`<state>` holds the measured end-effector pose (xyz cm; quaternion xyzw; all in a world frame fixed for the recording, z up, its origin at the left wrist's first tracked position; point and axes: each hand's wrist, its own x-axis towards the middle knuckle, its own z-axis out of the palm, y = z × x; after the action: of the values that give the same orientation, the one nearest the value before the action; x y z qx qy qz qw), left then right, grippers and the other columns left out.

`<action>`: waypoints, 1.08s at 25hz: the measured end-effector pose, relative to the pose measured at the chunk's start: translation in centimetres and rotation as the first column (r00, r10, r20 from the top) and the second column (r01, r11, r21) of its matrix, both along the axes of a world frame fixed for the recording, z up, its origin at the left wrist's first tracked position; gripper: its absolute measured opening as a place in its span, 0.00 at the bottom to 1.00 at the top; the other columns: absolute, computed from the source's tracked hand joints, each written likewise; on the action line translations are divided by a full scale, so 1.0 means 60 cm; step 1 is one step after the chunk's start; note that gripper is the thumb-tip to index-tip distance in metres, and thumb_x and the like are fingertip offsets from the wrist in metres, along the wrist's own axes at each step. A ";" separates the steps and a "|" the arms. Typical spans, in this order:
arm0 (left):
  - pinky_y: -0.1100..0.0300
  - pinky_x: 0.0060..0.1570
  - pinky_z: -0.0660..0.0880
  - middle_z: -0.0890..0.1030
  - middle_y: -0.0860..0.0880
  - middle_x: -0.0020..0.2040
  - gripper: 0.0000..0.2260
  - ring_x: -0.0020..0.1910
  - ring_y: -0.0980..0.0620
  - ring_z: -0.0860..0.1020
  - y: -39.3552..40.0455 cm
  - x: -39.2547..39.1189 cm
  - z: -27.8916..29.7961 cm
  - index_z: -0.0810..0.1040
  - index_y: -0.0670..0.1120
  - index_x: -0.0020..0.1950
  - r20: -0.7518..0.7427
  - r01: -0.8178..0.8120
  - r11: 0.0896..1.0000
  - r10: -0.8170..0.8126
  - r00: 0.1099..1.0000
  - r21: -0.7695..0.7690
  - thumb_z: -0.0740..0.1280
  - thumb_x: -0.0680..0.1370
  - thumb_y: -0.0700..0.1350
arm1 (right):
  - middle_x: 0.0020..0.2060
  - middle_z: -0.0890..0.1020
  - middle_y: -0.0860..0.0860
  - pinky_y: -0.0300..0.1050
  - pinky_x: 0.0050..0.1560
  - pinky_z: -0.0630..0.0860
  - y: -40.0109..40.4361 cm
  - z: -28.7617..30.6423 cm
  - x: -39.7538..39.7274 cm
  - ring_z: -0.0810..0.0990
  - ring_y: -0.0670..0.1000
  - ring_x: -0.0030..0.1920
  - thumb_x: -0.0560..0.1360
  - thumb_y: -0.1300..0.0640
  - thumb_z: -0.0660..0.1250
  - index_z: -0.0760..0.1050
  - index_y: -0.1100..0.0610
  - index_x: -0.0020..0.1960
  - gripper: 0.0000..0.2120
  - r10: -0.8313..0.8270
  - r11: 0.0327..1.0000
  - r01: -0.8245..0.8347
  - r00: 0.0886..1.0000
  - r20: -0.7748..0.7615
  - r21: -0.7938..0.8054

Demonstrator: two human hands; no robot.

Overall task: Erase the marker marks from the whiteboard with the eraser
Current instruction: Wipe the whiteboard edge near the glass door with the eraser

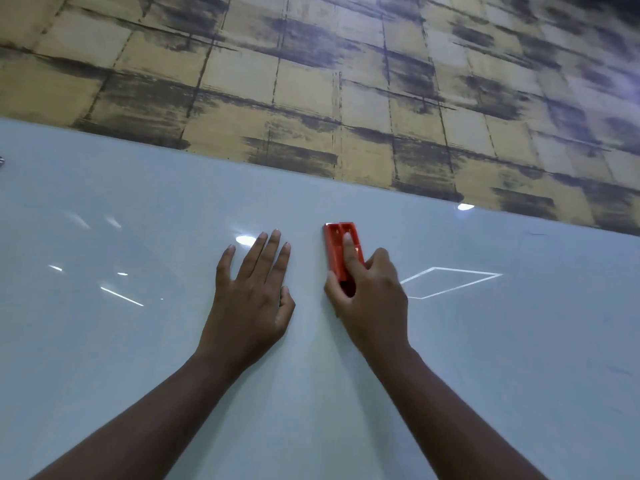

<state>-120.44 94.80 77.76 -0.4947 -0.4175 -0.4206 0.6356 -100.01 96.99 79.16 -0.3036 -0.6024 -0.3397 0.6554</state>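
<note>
A glossy whiteboard fills the lower part of the view, its top edge running slantwise across the frame. My right hand grips a red plastic eraser and holds it flat against the board, index finger laid along its back. My left hand rests flat on the board to the left of the eraser, fingers straight and spread. Faint thin marker marks show near the board's right side; the area around the hands looks clean.
Above the board is a wall with a tan and dark block pattern. Bright ceiling-light reflections lie on the board right of my right hand and at the left. A small metal fitting sits at the left edge.
</note>
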 end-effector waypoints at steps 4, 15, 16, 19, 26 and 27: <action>0.34 0.80 0.56 0.61 0.41 0.85 0.29 0.85 0.44 0.59 -0.002 0.005 -0.020 0.66 0.40 0.83 -0.005 0.042 0.999 -0.043 0.999 -0.008 0.56 0.82 0.48 | 0.47 0.67 0.49 0.43 0.35 0.71 0.000 -0.010 0.050 0.71 0.50 0.44 0.80 0.41 0.65 0.61 0.44 0.82 0.32 -0.135 0.991 0.133 0.984 0.118 0.020; 0.33 0.81 0.55 0.60 0.39 0.85 0.30 0.85 0.41 0.58 -0.010 0.010 -0.083 0.65 0.39 0.83 -0.008 0.113 0.991 -0.114 0.994 -0.075 0.55 0.82 0.48 | 0.48 0.70 0.54 0.52 0.50 0.77 0.006 -0.055 0.167 0.78 0.62 0.52 0.80 0.40 0.64 0.60 0.39 0.81 0.31 -0.155 0.911 0.037 0.954 -0.257 -0.411; 0.33 0.81 0.55 0.60 0.39 0.85 0.30 0.85 0.41 0.58 -0.010 0.011 -0.089 0.65 0.39 0.83 -0.006 0.113 0.991 -0.113 0.994 -0.078 0.55 0.82 0.48 | 0.47 0.70 0.53 0.51 0.49 0.76 -0.001 -0.067 0.151 0.77 0.60 0.51 0.80 0.40 0.64 0.60 0.39 0.81 0.31 -0.150 0.915 0.047 0.962 -0.228 -0.401; 0.32 0.80 0.55 0.59 0.38 0.85 0.30 0.85 0.40 0.57 -0.012 0.017 -0.095 0.64 0.38 0.83 0.008 0.099 0.991 -0.098 0.995 -0.086 0.56 0.82 0.49 | 0.47 0.68 0.50 0.48 0.44 0.75 -0.026 -0.109 0.093 0.74 0.55 0.50 0.80 0.42 0.66 0.60 0.38 0.81 0.32 -0.117 0.945 0.074 0.986 -0.116 -0.319; 0.32 0.79 0.56 0.60 0.40 0.85 0.29 0.85 0.42 0.58 -0.011 0.036 -0.144 0.64 0.39 0.83 0.000 0.059 0.995 -0.059 0.998 -0.086 0.58 0.83 0.48 | 0.49 0.68 0.46 0.36 0.34 0.72 -0.031 -0.208 0.070 0.69 0.47 0.46 0.80 0.42 0.66 0.60 0.40 0.82 0.33 -0.067 0.987 0.095 0.977 0.202 -0.130; 0.32 0.79 0.57 0.60 0.41 0.85 0.29 0.85 0.43 0.59 -0.009 0.043 -0.155 0.65 0.39 0.83 -0.019 0.048 0.996 -0.050 0.999 -0.082 0.59 0.83 0.48 | 0.49 0.69 0.47 0.39 0.33 0.74 -0.023 -0.208 0.089 0.70 0.47 0.45 0.79 0.43 0.67 0.61 0.41 0.81 0.33 -0.088 0.989 0.113 0.969 0.231 -0.096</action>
<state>-117.85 94.26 68.47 -0.5345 -0.4155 -0.4136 0.6088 -94.67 95.64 66.65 -0.3281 -0.6746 -0.3716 0.5470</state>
